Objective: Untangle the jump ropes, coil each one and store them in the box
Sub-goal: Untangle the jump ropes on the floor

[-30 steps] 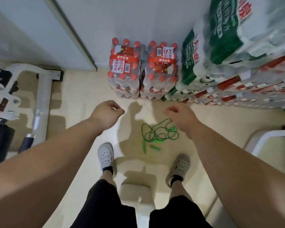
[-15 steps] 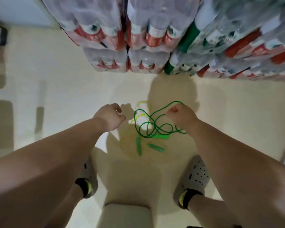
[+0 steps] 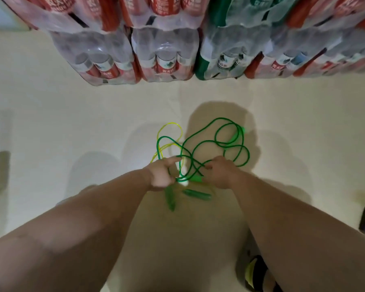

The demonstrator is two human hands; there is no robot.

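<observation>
On the floor, short of its far edge, the green jump rope (image 3: 226,119) lies interlaced with the yellow jump rope (image 3: 170,123). The right grip (image 3: 219,173) pinches a green strand. Whether the left grip (image 3: 162,175) holds anything cannot be told. Likely risk: a hard pull cinches the 2 ropes tighter.

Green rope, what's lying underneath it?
Mostly bare floor. At the left, the green rope crosses a yellow rope; which one lies on top is unclear. The left hand and right hand cover the tangle's middle, so nothing shows there.
</observation>
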